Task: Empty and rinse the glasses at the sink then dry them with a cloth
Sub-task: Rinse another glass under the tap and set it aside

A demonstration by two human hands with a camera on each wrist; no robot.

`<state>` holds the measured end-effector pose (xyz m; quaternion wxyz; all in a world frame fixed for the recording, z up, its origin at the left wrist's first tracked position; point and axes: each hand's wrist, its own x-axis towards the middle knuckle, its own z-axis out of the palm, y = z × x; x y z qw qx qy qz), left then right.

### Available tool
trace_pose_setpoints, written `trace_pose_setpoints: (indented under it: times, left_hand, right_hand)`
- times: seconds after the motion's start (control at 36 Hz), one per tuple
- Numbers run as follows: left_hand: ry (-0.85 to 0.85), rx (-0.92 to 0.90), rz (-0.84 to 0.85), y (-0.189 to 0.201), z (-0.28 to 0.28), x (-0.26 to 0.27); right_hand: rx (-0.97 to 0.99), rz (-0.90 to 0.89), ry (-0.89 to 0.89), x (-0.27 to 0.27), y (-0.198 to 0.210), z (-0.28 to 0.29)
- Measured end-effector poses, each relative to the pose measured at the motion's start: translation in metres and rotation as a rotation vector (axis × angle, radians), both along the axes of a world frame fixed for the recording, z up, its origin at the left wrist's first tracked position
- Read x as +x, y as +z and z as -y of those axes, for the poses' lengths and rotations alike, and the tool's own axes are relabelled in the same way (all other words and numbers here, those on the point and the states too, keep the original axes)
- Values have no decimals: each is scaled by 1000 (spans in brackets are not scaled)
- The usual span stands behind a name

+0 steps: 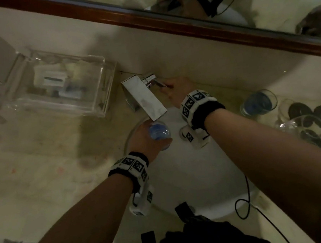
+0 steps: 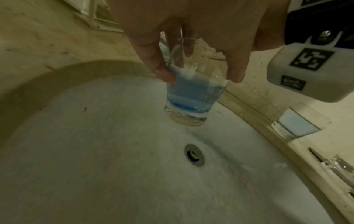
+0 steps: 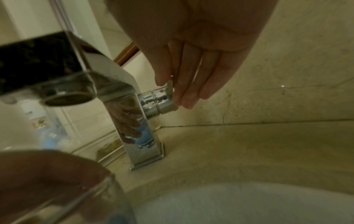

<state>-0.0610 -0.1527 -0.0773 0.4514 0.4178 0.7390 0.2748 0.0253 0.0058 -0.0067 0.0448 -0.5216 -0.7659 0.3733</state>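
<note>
The left hand point(image 1: 144, 138) holds a small glass point(image 2: 188, 97) upright over the near-left part of the white sink point(image 2: 95, 151), directly under the faucet spout point(image 1: 145, 97). Its fingers point(image 2: 159, 65) curl round the upper wall of the glass, thumb on one side and the others opposite, so the glass hangs below the palm. The left wrist view shows what the head view blurs: pale blue liquid fills the lower part of the glass, water splashes white at its surface, and a thin stream runs from the glass base toward the drain point(image 2: 194, 154).

Farther back, the right hand point(image 1: 178, 91) reaches the faucet lever point(image 3: 169, 87) at the back edge of the table point(image 1: 51, 173). The right wrist view shows its fingers point(image 3: 188, 84) nearly straight and close together, with the thumb tip on one side of the thin lever and the fingertips on the other, pinching it lightly; the head view hides this contact behind the back of the hand.

On the table's right edge beside the sink stands a second glass point(image 1: 258, 103) holding blue liquid, with a clear empty glass point(image 1: 300, 127) lying near dark round coasters point(image 1: 314, 124). A clear plastic box point(image 1: 59, 83) sits at the back left.
</note>
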Motion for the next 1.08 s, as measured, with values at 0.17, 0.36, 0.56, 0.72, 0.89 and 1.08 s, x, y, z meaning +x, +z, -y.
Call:
trace_pose_setpoints:
  times: [0.17, 0.36, 0.56, 0.72, 0.89, 1.08]
  left_hand:
    - [99, -21, -4, -7, 4, -4]
    - [110, -65, 31, 3, 4, 0]
    - [138, -66, -130, 6, 1, 0]
    - [135, -118, -10, 8, -12, 0]
    - [61, -100, -88, 8, -19, -1]
    - [-57, -118, -153, 22, -24, 8]
  right_hand:
    - [-26, -27, -34, 4, 2, -4]
    - [-66, 9, -75, 4, 4, -9]
    - [-77, 35, -132, 3, 2, -14]
    - [-92, -5, -181, 5, -2, -15]
    - [-156, -77, -290, 19, -17, -5]
    - [-477, -33, -270, 33, -11, 24]
